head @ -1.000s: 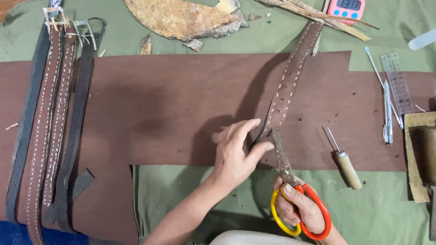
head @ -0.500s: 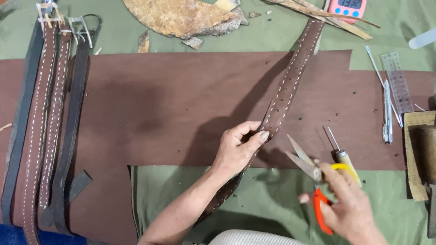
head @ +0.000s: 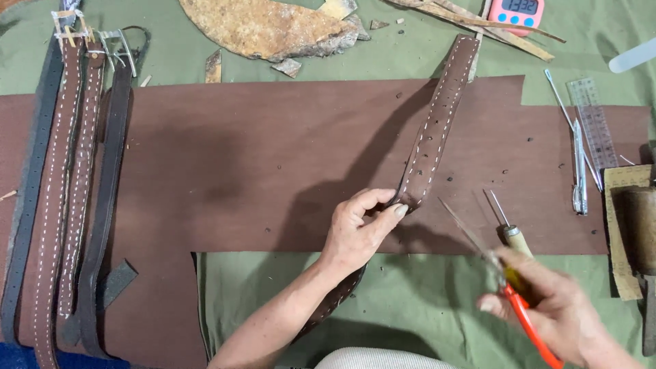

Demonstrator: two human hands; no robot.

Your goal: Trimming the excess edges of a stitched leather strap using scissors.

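Strap [head: 437,123] runs lengthwise, slanting upper right.

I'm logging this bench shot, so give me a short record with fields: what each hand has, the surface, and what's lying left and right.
left hand: pinches the brown stitched strap, bending it at the fold
right hand: holds orange-handled scissors, blades open, blurred, apart from the strap
surface: brown leather sheet over green cloth
left side: several stitched straps lying side by side
right side: wooden-handled awl, clear ruler, metal tools
top: pink timer, leather scrap
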